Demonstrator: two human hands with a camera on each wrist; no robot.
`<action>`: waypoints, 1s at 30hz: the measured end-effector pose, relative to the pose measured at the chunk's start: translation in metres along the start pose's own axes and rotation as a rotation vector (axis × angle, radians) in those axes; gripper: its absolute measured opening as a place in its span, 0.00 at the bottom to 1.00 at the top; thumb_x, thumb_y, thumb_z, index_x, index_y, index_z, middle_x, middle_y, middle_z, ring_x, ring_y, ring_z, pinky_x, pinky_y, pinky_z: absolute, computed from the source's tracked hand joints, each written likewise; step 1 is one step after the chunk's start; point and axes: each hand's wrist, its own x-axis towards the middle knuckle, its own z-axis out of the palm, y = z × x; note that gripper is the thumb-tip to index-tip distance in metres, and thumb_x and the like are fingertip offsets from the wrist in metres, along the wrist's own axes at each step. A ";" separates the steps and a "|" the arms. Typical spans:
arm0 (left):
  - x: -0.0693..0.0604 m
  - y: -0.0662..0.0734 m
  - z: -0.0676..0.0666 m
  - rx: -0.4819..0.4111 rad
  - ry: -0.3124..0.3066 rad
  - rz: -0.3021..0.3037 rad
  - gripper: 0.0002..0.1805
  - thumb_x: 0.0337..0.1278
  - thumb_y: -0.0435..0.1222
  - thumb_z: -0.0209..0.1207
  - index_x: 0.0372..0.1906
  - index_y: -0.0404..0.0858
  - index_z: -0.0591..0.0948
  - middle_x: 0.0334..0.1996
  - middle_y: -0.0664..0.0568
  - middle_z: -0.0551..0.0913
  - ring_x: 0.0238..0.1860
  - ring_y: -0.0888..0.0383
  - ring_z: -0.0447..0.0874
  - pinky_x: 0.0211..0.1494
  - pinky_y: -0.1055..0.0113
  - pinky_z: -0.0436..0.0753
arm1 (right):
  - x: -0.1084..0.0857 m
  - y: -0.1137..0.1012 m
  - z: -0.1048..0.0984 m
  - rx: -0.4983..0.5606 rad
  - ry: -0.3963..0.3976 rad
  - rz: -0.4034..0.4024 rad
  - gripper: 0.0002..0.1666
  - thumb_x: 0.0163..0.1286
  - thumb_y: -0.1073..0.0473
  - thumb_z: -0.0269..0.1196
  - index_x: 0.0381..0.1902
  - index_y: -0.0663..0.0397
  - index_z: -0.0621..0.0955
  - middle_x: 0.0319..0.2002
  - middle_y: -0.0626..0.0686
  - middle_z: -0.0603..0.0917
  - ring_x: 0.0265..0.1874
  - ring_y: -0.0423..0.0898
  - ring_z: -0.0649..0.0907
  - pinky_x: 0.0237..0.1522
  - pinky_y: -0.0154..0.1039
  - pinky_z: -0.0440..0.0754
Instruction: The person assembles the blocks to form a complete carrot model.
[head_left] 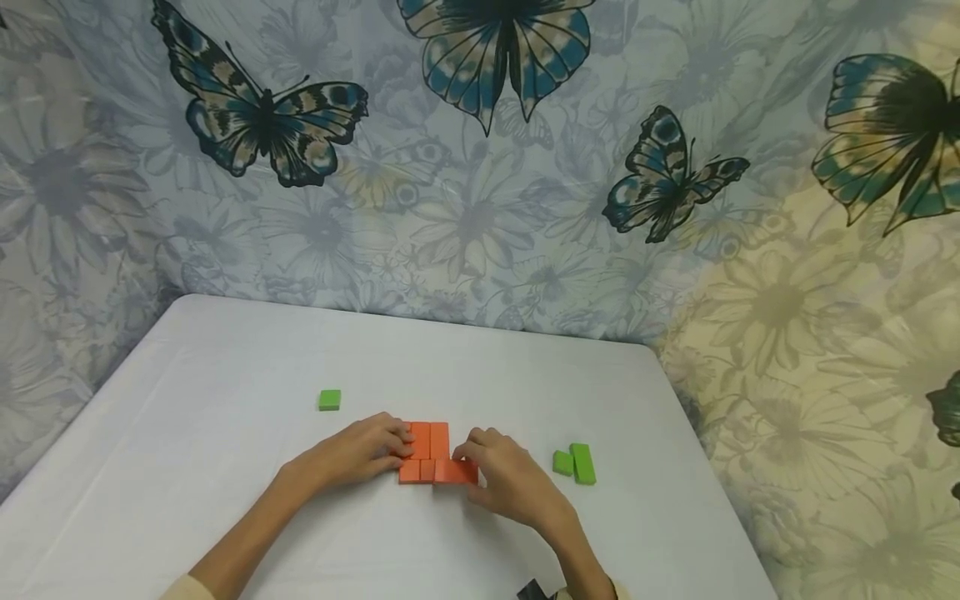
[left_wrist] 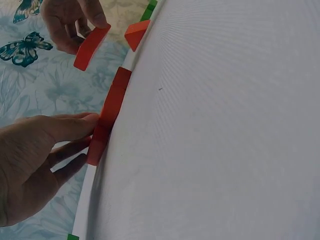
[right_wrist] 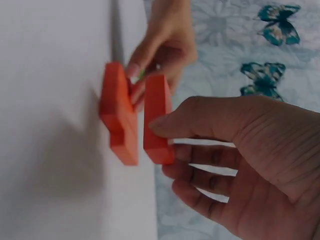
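Several flat orange blocks (head_left: 439, 440) lie side by side in a group on the white table. At the left edge of this group, my left hand (head_left: 371, 450) rests its thumb and fingertips against the blocks. My right hand (head_left: 510, 477) pinches an oblong orange block (head_left: 455, 472) at the group's lower right. In the right wrist view this held block (right_wrist: 156, 120) is between thumb and fingers, raised off the table and apart from the group (right_wrist: 119, 112). The left wrist view shows another orange piece (left_wrist: 137, 35) beyond the group; from the head, it is not distinguishable.
A green square block (head_left: 329, 400) lies farther back on the left. To the right of my right hand are a small green block (head_left: 563, 463) and a longer green block (head_left: 582, 463). The white table (head_left: 247, 375) meets a butterfly-patterned wall covering (head_left: 480, 225) behind.
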 end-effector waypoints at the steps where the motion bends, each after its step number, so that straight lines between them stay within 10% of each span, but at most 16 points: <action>1: 0.000 0.000 0.000 0.000 0.000 -0.001 0.12 0.67 0.37 0.68 0.52 0.39 0.91 0.56 0.50 0.88 0.60 0.51 0.84 0.66 0.54 0.85 | 0.001 -0.003 0.003 0.009 -0.022 -0.006 0.18 0.58 0.63 0.77 0.47 0.51 0.88 0.37 0.43 0.83 0.34 0.35 0.73 0.37 0.25 0.76; 9: -0.002 0.000 -0.001 -0.008 -0.015 -0.009 0.12 0.66 0.36 0.68 0.52 0.40 0.91 0.56 0.50 0.88 0.60 0.51 0.84 0.66 0.54 0.85 | 0.011 -0.021 0.026 -0.001 -0.126 -0.042 0.18 0.60 0.61 0.76 0.48 0.46 0.88 0.36 0.39 0.79 0.35 0.33 0.72 0.39 0.22 0.74; 30: -0.001 -0.001 -0.001 0.003 -0.040 -0.021 0.13 0.68 0.38 0.67 0.54 0.42 0.90 0.57 0.52 0.88 0.62 0.52 0.83 0.68 0.53 0.84 | 0.019 -0.032 0.052 -0.220 0.011 -0.153 0.17 0.59 0.42 0.79 0.43 0.40 0.91 0.36 0.39 0.78 0.34 0.35 0.70 0.37 0.25 0.66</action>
